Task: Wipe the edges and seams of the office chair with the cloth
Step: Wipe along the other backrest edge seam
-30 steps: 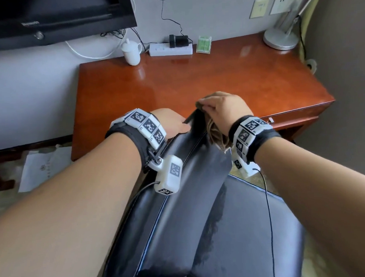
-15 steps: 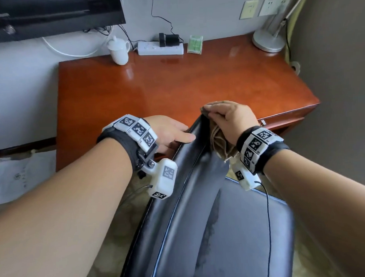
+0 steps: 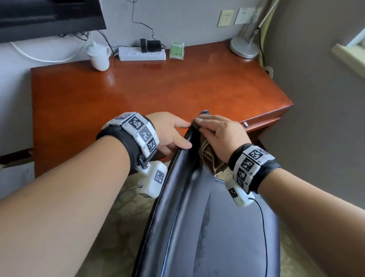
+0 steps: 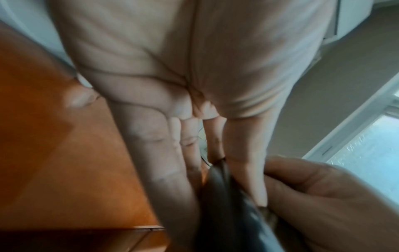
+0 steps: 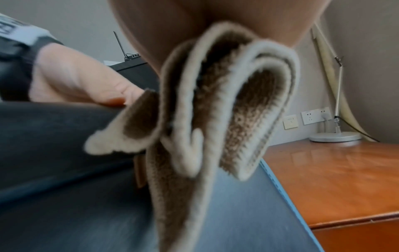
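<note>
The black leather office chair [image 3: 191, 211] stands before me, its backrest nearly edge-on. My left hand [image 3: 177, 136] pinches the backrest's top edge, thumb on the front face and fingers behind; the left wrist view shows the dark edge [image 4: 226, 196] running between the thumb and the fingers [image 4: 168, 153]. My right hand [image 3: 217, 132] holds a folded brown cloth [image 3: 209, 160] over the far end of that edge, just beyond the left hand. The cloth [image 5: 215, 110] hangs from the right palm against the backrest's front face [image 5: 64, 136]. The right thumb is hidden.
A red-brown wooden desk [image 3: 154, 93] stands just beyond the chair. Along the wall sit a white lidded cup [image 3: 98, 56], a power strip [image 3: 142, 53], a small green box [image 3: 176, 50] and a lamp base [image 3: 244, 46]. A grey wall closes the right side.
The chair now looks more edge-on. My left hand moved along the backrest's edge to just beside the right hand. The right hand's fingers lie flatter over the cloth.
</note>
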Motion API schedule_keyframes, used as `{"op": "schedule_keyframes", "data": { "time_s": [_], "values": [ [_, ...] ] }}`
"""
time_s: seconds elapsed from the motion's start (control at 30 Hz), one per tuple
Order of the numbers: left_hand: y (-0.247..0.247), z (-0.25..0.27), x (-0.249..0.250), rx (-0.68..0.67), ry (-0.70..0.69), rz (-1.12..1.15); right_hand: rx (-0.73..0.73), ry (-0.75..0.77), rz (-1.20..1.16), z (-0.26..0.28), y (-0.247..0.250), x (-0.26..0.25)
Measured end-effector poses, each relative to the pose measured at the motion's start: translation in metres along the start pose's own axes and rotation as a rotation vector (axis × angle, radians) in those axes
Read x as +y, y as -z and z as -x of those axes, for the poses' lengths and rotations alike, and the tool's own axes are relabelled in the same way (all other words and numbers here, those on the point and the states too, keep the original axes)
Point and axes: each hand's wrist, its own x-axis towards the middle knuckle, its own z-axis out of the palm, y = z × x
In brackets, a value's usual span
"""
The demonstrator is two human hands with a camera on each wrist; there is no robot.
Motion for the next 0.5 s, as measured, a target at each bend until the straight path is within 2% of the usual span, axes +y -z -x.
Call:
{"op": "schedule_keyframes", "data": {
  "time_s": [0.17,0.33,0.43,0.5],
  "values": [
    [0.009,0.000,0.017,0.082,-0.084,0.002,0.040,0.052,-0.065,0.013,-0.008,0.006],
    [0.011,-0.011,0.018,0.115,0.010,0.029,-0.026,0.077,-0.072,-0.016,-0.006,0.017],
    [0.011,-0.012,0.016,0.123,0.044,0.054,-0.071,-0.007,-0.047,-0.040,0.001,0.028],
    [0.009,-0.013,0.021,0.149,0.043,-0.007,-0.102,-0.087,-0.054,-0.050,0.005,0.033]
  ]
}}
